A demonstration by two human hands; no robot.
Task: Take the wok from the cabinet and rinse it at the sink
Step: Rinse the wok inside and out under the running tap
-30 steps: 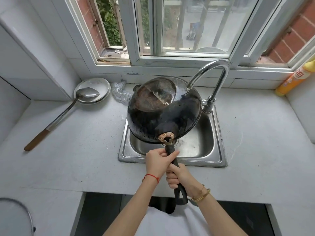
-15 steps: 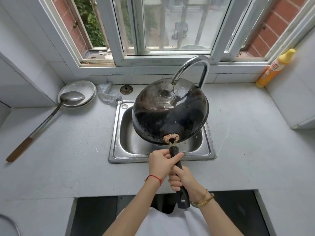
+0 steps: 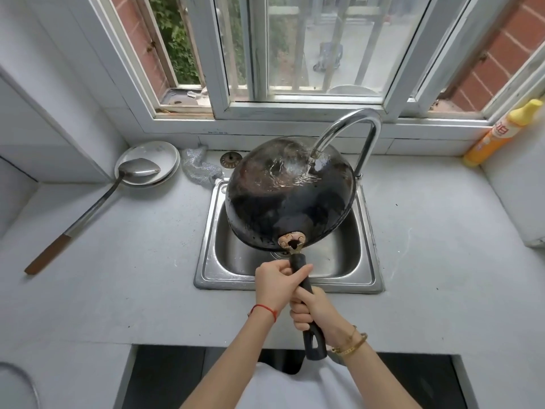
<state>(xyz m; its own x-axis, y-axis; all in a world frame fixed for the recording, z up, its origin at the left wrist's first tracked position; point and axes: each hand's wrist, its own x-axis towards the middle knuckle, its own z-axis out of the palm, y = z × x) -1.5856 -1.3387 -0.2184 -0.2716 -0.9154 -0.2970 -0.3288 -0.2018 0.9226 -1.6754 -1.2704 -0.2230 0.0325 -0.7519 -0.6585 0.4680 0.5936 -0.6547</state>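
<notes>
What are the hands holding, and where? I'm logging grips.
Both hold the wok by its black handle: left hand nearer the bowl, right hand behind.

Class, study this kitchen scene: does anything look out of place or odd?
The sink strainer lies on the counter behind the sink, not in the drain. The wok is held upside down under the tap.

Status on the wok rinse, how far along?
Done: the wok is out of the cabinet and over the sink. In hand: both hands grip its handle, left hand nearer the bowl, right hand behind, holding it bottom-up while water from the tap runs over the outside. Left: the inside faces down, unseen; probably still needs rinsing.
</notes>
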